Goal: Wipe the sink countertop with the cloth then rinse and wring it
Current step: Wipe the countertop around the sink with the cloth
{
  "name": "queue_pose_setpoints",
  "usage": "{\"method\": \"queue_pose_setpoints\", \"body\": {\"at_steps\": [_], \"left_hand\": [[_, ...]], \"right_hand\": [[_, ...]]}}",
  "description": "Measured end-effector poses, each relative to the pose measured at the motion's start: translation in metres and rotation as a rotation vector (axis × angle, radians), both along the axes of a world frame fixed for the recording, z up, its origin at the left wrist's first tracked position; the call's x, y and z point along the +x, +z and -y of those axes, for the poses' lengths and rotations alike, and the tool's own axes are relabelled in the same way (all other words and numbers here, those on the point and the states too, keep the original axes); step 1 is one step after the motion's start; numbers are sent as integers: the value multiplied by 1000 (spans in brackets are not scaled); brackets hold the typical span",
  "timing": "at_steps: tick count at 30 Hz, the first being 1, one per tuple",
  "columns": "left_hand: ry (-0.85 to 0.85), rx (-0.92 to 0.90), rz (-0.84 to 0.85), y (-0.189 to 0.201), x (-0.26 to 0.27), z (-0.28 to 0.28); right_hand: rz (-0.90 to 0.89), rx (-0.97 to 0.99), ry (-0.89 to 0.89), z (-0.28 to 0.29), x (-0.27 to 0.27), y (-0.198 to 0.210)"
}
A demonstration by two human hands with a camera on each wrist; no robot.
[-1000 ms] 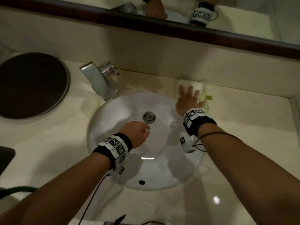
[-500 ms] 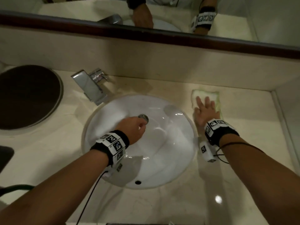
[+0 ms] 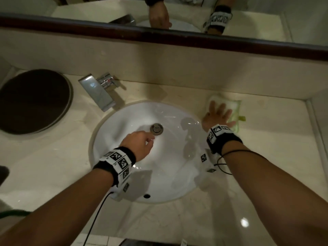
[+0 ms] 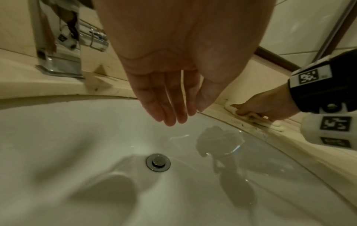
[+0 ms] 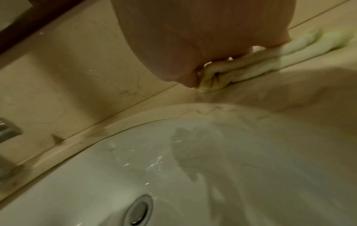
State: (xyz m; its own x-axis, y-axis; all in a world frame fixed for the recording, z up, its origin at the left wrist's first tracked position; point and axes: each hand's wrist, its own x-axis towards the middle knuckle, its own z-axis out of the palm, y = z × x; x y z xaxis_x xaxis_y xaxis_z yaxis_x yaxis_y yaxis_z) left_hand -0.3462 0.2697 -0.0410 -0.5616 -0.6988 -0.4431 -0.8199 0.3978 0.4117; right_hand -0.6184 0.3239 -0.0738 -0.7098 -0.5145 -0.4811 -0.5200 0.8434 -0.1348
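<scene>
A pale yellow-green folded cloth point(image 3: 234, 107) lies flat on the beige marble countertop point(image 3: 266, 157), just right of the white oval basin point(image 3: 124, 174) and near the back wall. My right hand point(image 3: 219, 112) presses on the cloth with straight, spread fingers; the right wrist view shows the cloth point(image 5: 251, 65) bunched under the palm. My left hand point(image 3: 140, 142) hangs over the middle of the basin near the drain plug point(image 3: 156, 128). Its fingers point(image 4: 170, 110) are loose and nearly straight and hold nothing.
A chrome tap point(image 3: 99, 91) stands at the basin's back left. A dark round tray point(image 3: 33, 102) lies on the counter's far left. A raised ledge point(image 3: 316, 132) bounds the counter on the right, and a wood-framed mirror point(image 3: 177, 38) runs along the wall behind.
My right hand slid the cloth to the right along the back of the counter, then back a little toward the basin rim. The left hand stayed over the basin.
</scene>
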Motion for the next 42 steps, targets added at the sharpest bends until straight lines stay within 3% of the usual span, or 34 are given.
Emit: {"method": "queue_pose_setpoints", "body": {"at_steps": [7,12,19,30,37,42], "left_hand": [[83,-35,24,10,13,-2],[144,-26,48,11,20,4],[147,-65,39,4,42,32],[137,-180,-39,-8,139,96],[116,-127,48,-8,176,121],[-131,-85,218,-18,181,126]], "right_hand": [[78,-10,485,47,54,-1],[24,-91,572,34,44,-6],[-13,-89,410,21,25,-7],[-9,14,138,79,81,-5],[38,-12,256,153,166,-3],[-6,3,520,176,225,-7]]}}
